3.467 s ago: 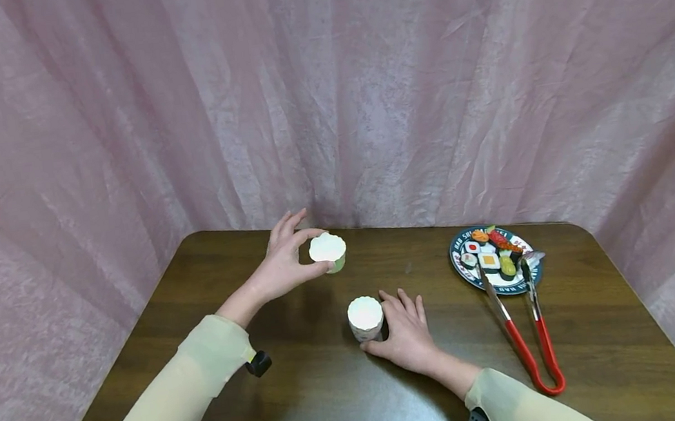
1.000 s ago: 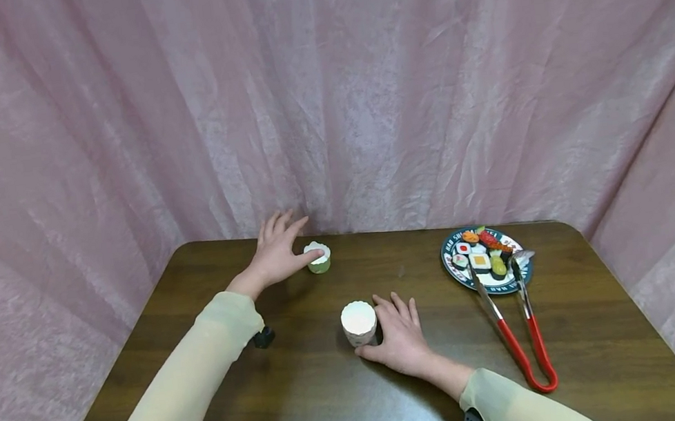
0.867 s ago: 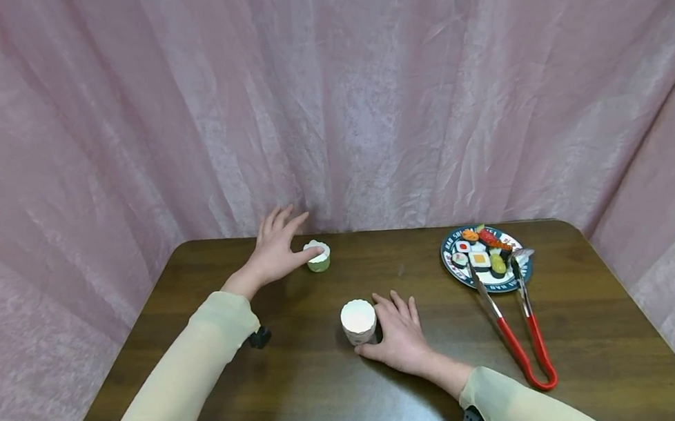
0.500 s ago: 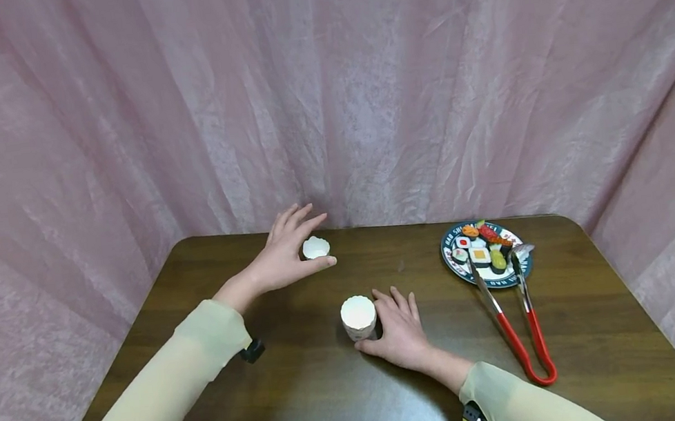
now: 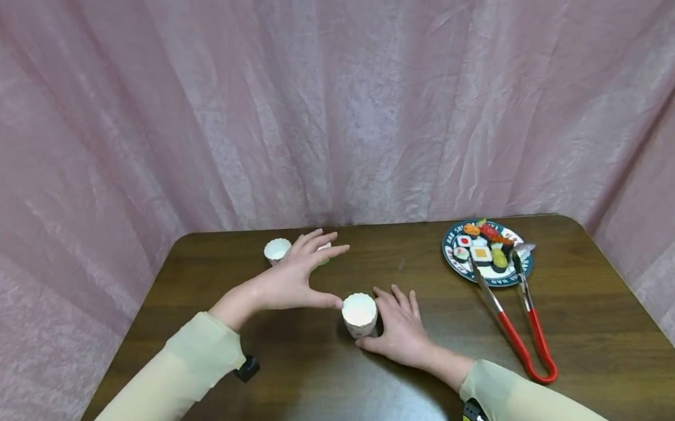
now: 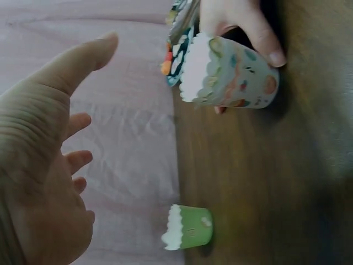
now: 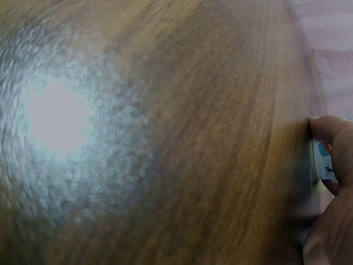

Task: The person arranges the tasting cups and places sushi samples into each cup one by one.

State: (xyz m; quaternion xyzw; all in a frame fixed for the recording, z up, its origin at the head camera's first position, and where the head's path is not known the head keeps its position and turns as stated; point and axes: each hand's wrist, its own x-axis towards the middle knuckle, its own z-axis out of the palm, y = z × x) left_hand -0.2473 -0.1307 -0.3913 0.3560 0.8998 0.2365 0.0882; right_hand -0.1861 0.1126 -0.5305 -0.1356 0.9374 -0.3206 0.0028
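A patterned paper baking cup (image 5: 360, 315) with a scalloped rim stands upright mid-table. My right hand (image 5: 403, 331) holds it low on its right side, thumb in front and fingers behind. My left hand (image 5: 286, 282) hovers over the table to the left, fingers spread and holding nothing. In the head view its thumb tip overlaps the cup's rim; the left wrist view shows a gap between them. Behind the left fingers is a green baking cup (image 6: 196, 227), mostly hidden in the head view. Another baking cup (image 5: 277, 249) with a pinkish side stands farther left, partly covered by the hand.
At the back right a blue-rimmed plate (image 5: 452, 263) bears several sushi pieces (image 5: 481, 254). Red-handled tongs (image 5: 543, 343) lie with their tips on it. A pink curtain (image 5: 325, 101) hangs behind the wooden table (image 5: 600, 319).
Earlier my left hand held the green cup; it now stands at the back, released. That hand has since come nearer and right, towards the patterned cup, uncovering the pinkish cup. My right hand stays put.
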